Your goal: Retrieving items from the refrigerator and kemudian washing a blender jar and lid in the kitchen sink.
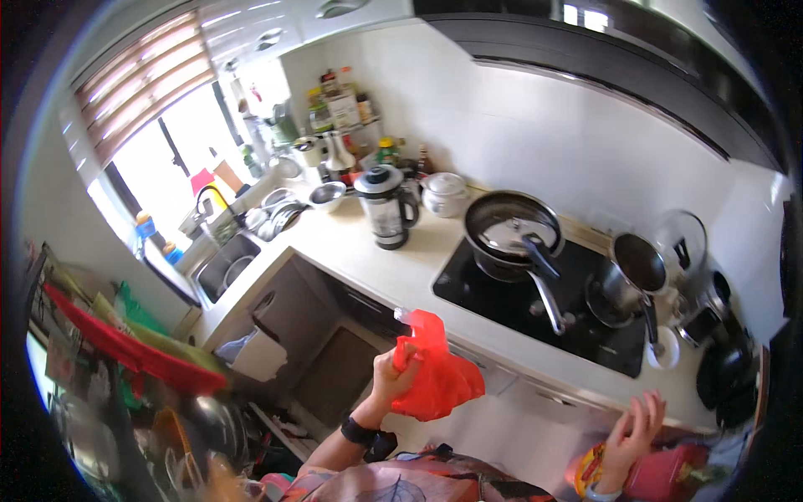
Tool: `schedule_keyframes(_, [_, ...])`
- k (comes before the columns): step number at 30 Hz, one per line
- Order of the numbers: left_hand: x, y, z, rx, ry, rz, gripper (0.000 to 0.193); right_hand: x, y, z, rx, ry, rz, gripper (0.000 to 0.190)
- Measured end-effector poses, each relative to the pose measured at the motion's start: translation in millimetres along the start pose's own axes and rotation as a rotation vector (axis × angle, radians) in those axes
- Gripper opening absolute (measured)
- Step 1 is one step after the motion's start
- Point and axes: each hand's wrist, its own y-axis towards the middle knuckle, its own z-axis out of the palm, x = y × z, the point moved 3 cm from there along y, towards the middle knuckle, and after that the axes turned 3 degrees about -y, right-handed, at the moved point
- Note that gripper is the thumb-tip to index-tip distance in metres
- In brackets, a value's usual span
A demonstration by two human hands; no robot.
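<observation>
My left hand [389, 379] grips a crumpled red plastic bag [439, 379] by its gathered side, in front of the counter's front edge. A dark band is around that wrist. My right hand [635, 430] is raised at the lower right with its fingers spread, holding nothing. It is beside the front edge of the counter [417, 276]. Below it, close to the wrist, appear a yellow and red item [588, 472] and a dark pink object [666, 472]; what exactly they are I cannot tell.
A black cooktop [502, 298] bears a wok [502, 267] with a lid inside and a saucepan [627, 276]. Left of it stand a blender jug [382, 210] and a white lidded pot [444, 194]. The sink [210, 273] lies under the window. Bags hang from a rack at left.
</observation>
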Motion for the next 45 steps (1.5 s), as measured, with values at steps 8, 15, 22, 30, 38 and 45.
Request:
schedule_keyframes(8, [66, 4, -119, -0.298, 0.009, -0.170, 0.002, 178, 65, 123, 0.257, 0.449, -0.395, 0.018])
schedule_keyframes(15, [120, 13, -197, -0.497, 0.231, -0.247, 0.005, 272, 113, 215, 0.344, 0.582, -0.547, 0.020])
schedule_keyframes(22, [166, 65, -242, -0.587, 0.364, -0.308, 0.007, 342, 149, 315, 0.502, 0.681, -0.679, 0.020])
schedule_keyframes(30, [258, 191, -278, -0.559, 0.406, -0.303, 0.011, 411, 198, 366, 0.633, 0.684, -0.768, 0.022])
schedule_keyframes(38, [367, 342, -268, -0.415, 0.308, -0.328, 0.017, 437, 209, 384, 0.634, 0.548, -0.606, 0.019])
schedule_keyframes(45, [451, 428, -222, -0.181, 0.209, -0.239, 0.016, 449, 192, 381, 0.632, 0.409, -0.288, 0.015])
